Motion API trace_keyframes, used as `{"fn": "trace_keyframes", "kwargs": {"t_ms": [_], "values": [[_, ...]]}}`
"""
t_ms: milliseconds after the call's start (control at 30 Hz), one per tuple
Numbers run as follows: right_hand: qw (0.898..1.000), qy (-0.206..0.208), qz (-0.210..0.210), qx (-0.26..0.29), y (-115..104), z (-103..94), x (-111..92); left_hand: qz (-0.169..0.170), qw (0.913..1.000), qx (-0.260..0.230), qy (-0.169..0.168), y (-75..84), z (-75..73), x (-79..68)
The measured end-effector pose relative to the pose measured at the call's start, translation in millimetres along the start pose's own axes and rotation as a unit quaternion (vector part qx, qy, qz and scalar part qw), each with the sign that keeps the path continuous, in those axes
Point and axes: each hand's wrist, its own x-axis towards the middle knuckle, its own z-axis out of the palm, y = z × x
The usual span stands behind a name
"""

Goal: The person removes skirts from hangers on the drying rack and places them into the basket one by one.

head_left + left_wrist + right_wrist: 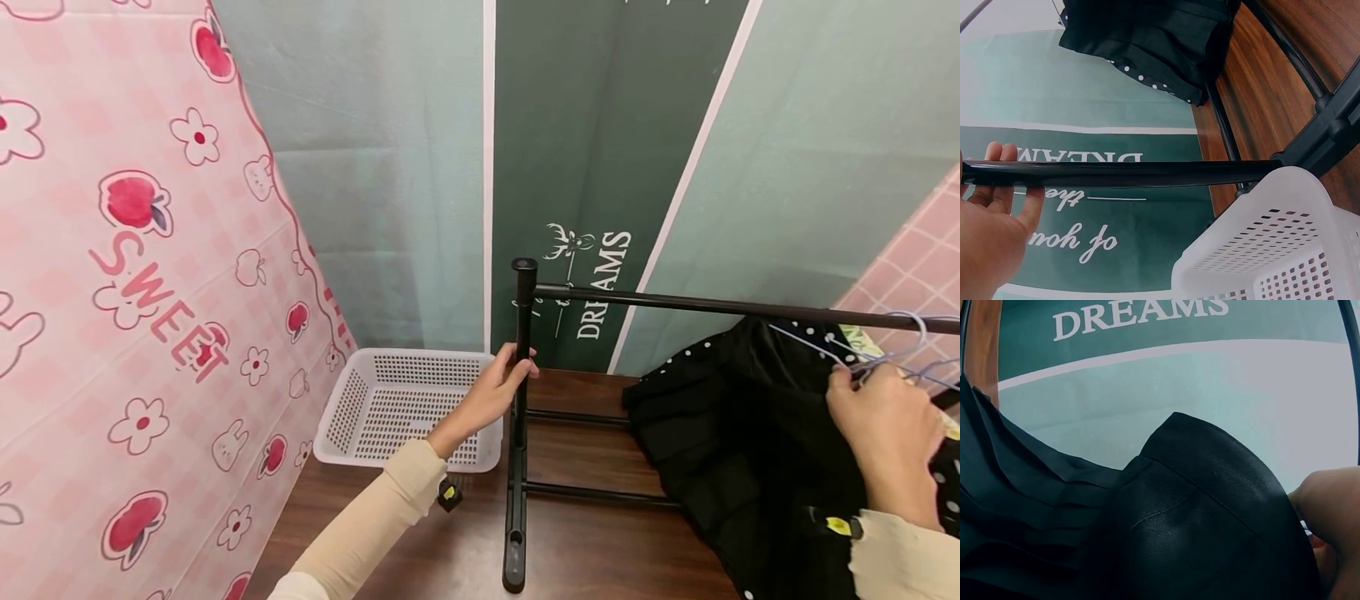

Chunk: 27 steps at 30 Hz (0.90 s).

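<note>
My left hand [491, 385] holds the upright post [522, 333] of a black clothes rack, just below its top. In the left wrist view, the fingers [1002, 199] reach behind that post. Over to the right, my right hand [888, 417] pinches a pale lilac wire hanger [918, 333] close under the rack's top rail [675, 302]. From the hangers there hangs a black pleated skirt [720, 458], beside black cloth with white dots [693, 350]. Dark pleats [1029, 506] fill the lower left of the right wrist view, where the right hand [1332, 519] shows only partly at the edge.
A white perforated plastic basket [408, 354] stands on the brown wood-look surface [600, 550], left of the rack's foot [514, 550]. Two lower bars [600, 493] run rightward from that foot. Behind hangs a green printed curtain [585, 125]; a pink one [165, 417] is at the left.
</note>
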Motion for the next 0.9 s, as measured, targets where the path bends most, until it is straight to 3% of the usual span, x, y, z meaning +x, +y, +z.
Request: {"fn": "trace_keyframes", "kwargs": {"t_ms": [667,900], "values": [[0.999,0.025,0.028,-0.001,0.4,6.8,-0.1,0.001,1.0,0.0,-0.003,-2.6,2.4,0.6],[0.999,0.036,0.021,0.004,-0.4,8.7,-0.6,0.003,1.0,-0.005,0.0,-3.9,2.4,1.0]]}}
